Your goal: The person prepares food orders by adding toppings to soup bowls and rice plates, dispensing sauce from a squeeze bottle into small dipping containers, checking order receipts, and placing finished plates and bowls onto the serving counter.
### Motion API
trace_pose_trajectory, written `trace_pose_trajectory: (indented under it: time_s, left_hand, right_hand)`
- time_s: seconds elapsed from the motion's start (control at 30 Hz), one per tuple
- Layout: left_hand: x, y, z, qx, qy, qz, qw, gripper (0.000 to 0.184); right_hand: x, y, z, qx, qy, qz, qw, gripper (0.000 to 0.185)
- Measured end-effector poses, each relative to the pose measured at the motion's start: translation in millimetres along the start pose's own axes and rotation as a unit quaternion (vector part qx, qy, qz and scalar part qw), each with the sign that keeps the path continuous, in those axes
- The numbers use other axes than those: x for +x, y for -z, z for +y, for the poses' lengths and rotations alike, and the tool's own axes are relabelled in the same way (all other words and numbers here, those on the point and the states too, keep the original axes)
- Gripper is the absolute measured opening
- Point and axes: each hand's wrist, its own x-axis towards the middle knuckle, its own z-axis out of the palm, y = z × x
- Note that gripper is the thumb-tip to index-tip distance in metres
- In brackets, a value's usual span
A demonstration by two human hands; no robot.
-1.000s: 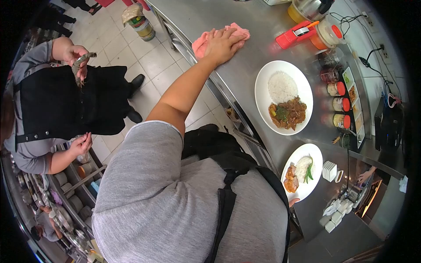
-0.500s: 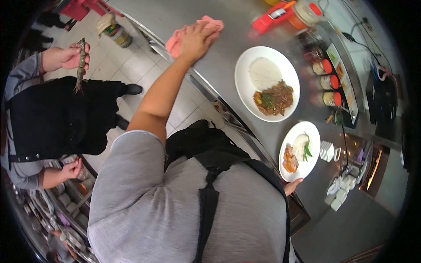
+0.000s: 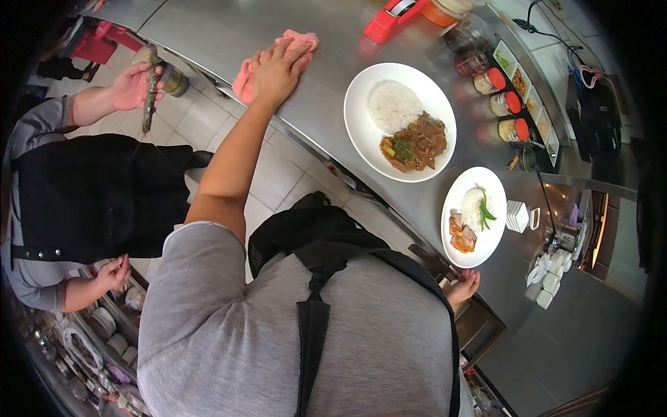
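Observation:
My left hand (image 3: 276, 73) presses down on a bunched pink cloth (image 3: 244, 82) near the edge of the steel counter (image 3: 319, 83), fingers over the fabric. To its right sits a large white plate (image 3: 358, 128) with white rice (image 3: 393, 104) and brown sauced meat (image 3: 425, 139) with some greens. My right hand (image 3: 464, 285), partly hidden by my body, is just below a smaller oval white plate (image 3: 490, 240), its fingers loosely curled and holding nothing. That plate carries rice, green strips and orange-brown meat pieces (image 3: 461, 235).
At left a co-worker's hand (image 3: 135, 87) holds a large prawn (image 3: 150, 97). Red-lidded jars (image 3: 504, 104) and a long tray of garnishes (image 3: 531, 101) line the counter's back. A red tape dispenser (image 3: 390, 19) stands farther up. Small white dishes (image 3: 517, 217) are beside the oval plate.
My right hand has come away from the oval plate's rim. My view has shifted, while my left hand stays on the cloth. The co-worker's prawn hand has moved slightly.

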Motion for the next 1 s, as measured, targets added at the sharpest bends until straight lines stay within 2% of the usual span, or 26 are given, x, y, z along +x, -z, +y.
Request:
trace_pose_trajectory:
  time_s: [0.13,0.23,0.27,0.37,0.4,0.47,0.57,0.63,0.7,0.8,0.93,1.0]
  left_hand:
    - [1,0,-1,-0.003,0.002,-0.006,1.000,0.032]
    - [0,-2,-1,0.011,-0.001,-0.006,1.000,0.031]
    - [0,-1,-1,0.019,-0.001,-0.005,1.000,0.031]
    - [2,-2,0,0.033,-0.044,0.089,0.994,0.032]
    - [2,1,0,0.002,-0.044,0.100,0.994,0.033]
    - [-2,18,1,-0.059,-0.045,0.126,0.989,0.035]
    - [-26,59,-6,-0.004,0.025,0.200,0.980,0.037]
    - [-37,94,-32,0.088,0.111,0.301,0.943,0.034]
    - [-47,115,-68,0.206,0.241,0.327,0.890,0.040]
    - [-58,124,-118,0.247,0.314,0.125,0.908,0.044]
    - [-57,129,-136,0.222,0.244,0.117,0.937,0.036]
    - [-52,133,-122,0.151,0.281,0.124,0.940,0.034]
  right_hand:
    - [-1,8,6,-0.155,0.122,0.010,0.980,0.037]
    - [-3,16,19,-0.330,0.242,-0.021,0.912,0.043]
    - [-6,19,20,-0.366,0.282,-0.047,0.886,0.055]
    - [-11,22,22,-0.439,0.364,-0.068,0.818,0.065]
    - [-9,27,25,-0.433,0.356,-0.090,0.823,0.076]
    - [-10,28,27,-0.426,0.364,-0.106,0.822,0.079]
    - [0,36,30,-0.434,0.362,-0.134,0.814,0.084]
    - [7,40,35,-0.422,0.393,-0.145,0.804,0.084]
    - [11,40,40,-0.438,0.385,-0.119,0.804,0.081]
    - [9,34,39,-0.469,0.383,-0.086,0.791,0.077]
    - [6,30,33,-0.470,0.398,-0.078,0.784,0.074]
    - [1,29,29,-0.465,0.401,-0.086,0.785,0.074]
